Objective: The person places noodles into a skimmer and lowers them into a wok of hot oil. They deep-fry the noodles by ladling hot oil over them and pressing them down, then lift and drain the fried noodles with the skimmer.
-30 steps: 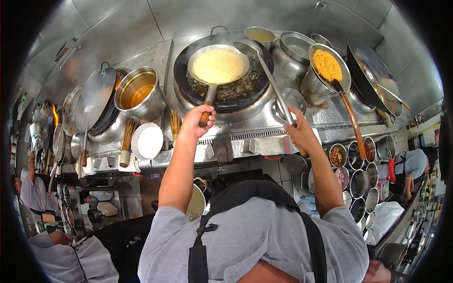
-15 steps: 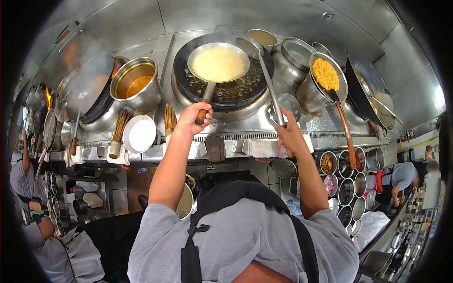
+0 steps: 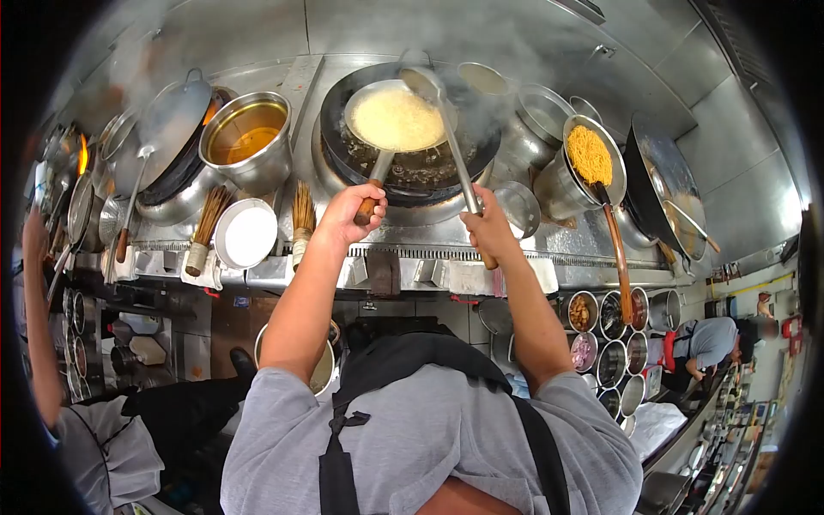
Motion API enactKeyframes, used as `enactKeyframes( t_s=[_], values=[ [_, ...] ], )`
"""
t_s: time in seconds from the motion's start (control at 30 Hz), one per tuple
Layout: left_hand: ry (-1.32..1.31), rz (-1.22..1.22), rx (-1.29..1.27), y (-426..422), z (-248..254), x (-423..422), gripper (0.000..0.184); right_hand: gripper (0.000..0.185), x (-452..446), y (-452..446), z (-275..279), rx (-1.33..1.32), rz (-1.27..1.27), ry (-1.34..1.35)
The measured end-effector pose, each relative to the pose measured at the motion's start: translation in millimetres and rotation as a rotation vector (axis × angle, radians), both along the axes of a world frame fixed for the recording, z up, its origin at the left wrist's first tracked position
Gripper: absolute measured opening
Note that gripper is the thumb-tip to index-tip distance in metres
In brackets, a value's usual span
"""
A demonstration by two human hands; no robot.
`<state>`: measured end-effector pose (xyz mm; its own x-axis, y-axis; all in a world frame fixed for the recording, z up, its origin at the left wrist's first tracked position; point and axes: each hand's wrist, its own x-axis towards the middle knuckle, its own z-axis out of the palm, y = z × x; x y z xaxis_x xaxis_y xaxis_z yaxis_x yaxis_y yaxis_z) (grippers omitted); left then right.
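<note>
My left hand [image 3: 352,215] is wrapped round the wooden handle of a round strainer [image 3: 375,183]. Pale yellow food [image 3: 397,120] fills the strainer, which is over a large black wok [image 3: 339,154] of dark, bubbling liquid. In my right hand [image 3: 489,230] is the long handle of a metal ladle [image 3: 455,150]; its bowl lies at the strainer's upper right edge, against or just above the food. Steam rises at the wok's right side. Which parts touch under the steam is unclear.
Left of the wok are a pot of orange liquid [image 3: 249,137], a white bowl [image 3: 245,233] and two bamboo brushes [image 3: 206,230]. On the right, noodles [image 3: 589,154] rest in a strainer over a pot. Ingredient tins [image 3: 611,362] stand lower right. A co-worker's arm [image 3: 39,318] is far left.
The ladle has swung left from the wok's right rim to the strainer's edge, my right hand moving left with it. My left hand still holds the strainer. More steam rises on the right.
</note>
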<state>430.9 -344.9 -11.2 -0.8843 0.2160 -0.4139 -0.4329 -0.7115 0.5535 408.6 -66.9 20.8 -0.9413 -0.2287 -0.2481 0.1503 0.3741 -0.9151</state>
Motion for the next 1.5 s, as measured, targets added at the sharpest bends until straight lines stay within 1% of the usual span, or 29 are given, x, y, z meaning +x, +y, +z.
enactKeyframes(
  t_s=[0.03, 0.1, 0.13, 0.23, 0.27, 0.37, 0.4, 0.5, 0.57, 0.63, 0.73, 0.83, 0.93, 1.03, 1.07, 1.17, 1.2, 1.23, 1.27, 1.3, 1.33, 1.4, 1.47, 1.5],
  values=[
    [-0.009, 0.006, -0.008, 0.4, 1.7, -0.1, 0.013, 0.061, -2.0, -0.5, -16.2, 0.013, -0.004, 0.080],
    [-0.016, 0.007, -0.010, 1.8, 0.1, 0.3, 0.012, 0.061, 1.0, -6.1, -31.7, 0.033, -0.019, 0.239],
    [-0.011, 0.004, -0.004, 1.0, 0.4, 0.1, 0.012, 0.064, 1.0, -0.2, -34.7, 0.057, -0.004, 0.134],
    [-0.013, 0.001, -0.007, 1.7, 1.8, -0.8, 0.012, 0.065, 11.6, 6.1, -1.6, -0.034, 0.050, -0.091],
    [-0.007, 0.000, -0.007, 0.9, 1.1, -0.8, 0.012, 0.064, 15.0, 7.0, -8.8, -0.021, 0.041, -0.065],
    [-0.009, 0.010, -0.016, 1.9, 2.9, 0.9, 0.011, 0.063, 16.1, 4.3, -53.1, 0.017, -0.039, 0.182],
    [-0.011, 0.016, -0.017, 2.2, 3.3, 1.5, 0.011, 0.062, 27.1, -2.0, -39.7, -0.026, -0.067, 0.074],
    [-0.010, 0.017, -0.019, 3.4, 5.1, 1.4, 0.012, 0.064, 29.6, 5.1, -17.9, -0.140, 0.012, -0.102],
    [-0.012, 0.021, -0.026, 3.4, 5.5, 2.5, 0.015, 0.066, 34.6, 4.8, -21.8, -0.109, -0.004, -0.058],
    [-0.015, 0.024, -0.031, 3.1, 6.0, 2.2, 0.012, 0.066, 37.9, 1.8, -34.5, -0.033, -0.041, 0.024],
    [-0.021, 0.018, -0.037, 3.2, 4.7, 1.7, 0.010, 0.067, 46.4, -1.0, -20.3, -0.190, -0.028, -0.111],
    [-0.016, 0.011, -0.032, 2.9, 4.4, 1.4, 0.010, 0.068, 46.9, 5.7, -17.8, -0.174, 0.002, -0.062],
    [-0.008, 0.007, -0.027, 1.7, 2.7, 1.6, 0.011, 0.067, 57.2, -3.1, -35.0, -0.111, -0.089, -0.014],
    [-0.012, 0.011, -0.039, 3.5, 2.6, 1.7, 0.013, 0.066, 52.9, 10.5, -15.0, -0.249, -0.047, -0.158],
    [-0.013, 0.015, -0.046, 3.3, 3.5, 0.9, 0.015, 0.065, 51.5, 16.2, -6.0, -0.204, -0.006, -0.137],
    [-0.014, 0.008, -0.037, 2.1, 3.9, 1.0, 0.015, 0.067, 46.8, 37.3, -3.8, -0.052, 0.026, -0.049],
    [-0.017, 0.017, -0.041, 1.9, 5.1, 0.7, 0.016, 0.068, 48.9, 41.7, 15.8, 0.059, 0.024, 0.056],
    [-0.024, 0.022, -0.046, 2.1, 5.6, 1.1, 0.016, 0.067, 45.3, 50.5, 35.6, 0.174, 0.029, 0.084],
    [-0.033, 0.023, -0.052, 2.5, 5.4, 1.8, 0.016, 0.068, 35.1, 70.9, 41.1, 0.186, 0.055, 0.070],
    [-0.031, 0.017, -0.045, 2.3, 4.7, 1.6, 0.014, 0.064, 38.8, 73.7, 71.8, 0.217, 0.051, 0.081],
    [-0.027, 0.010, -0.038, 1.9, 4.1, 0.8, 0.012, 0.064, 37.0, 85.9, 89.1, 0.162, 0.090, 0.080],
    [-0.013, 0.004, -0.034, 1.5, 4.1, 0.6, 0.011, 0.066, 35.3, 94.8, 138.3, 0.303, 0.142, 0.020],
    [-0.015, 0.010, -0.038, 2.4, 5.3, 1.1, 0.011, 0.062, 27.2, 111.0, 172.2, 0.559, 0.211, 0.087],
    [-0.017, 0.014, -0.044, 2.3, 5.7, 1.6, 0.011, 0.062, 23.9, 115.2, 189.9, 0.731, 0.321, 0.209]
  ],
)
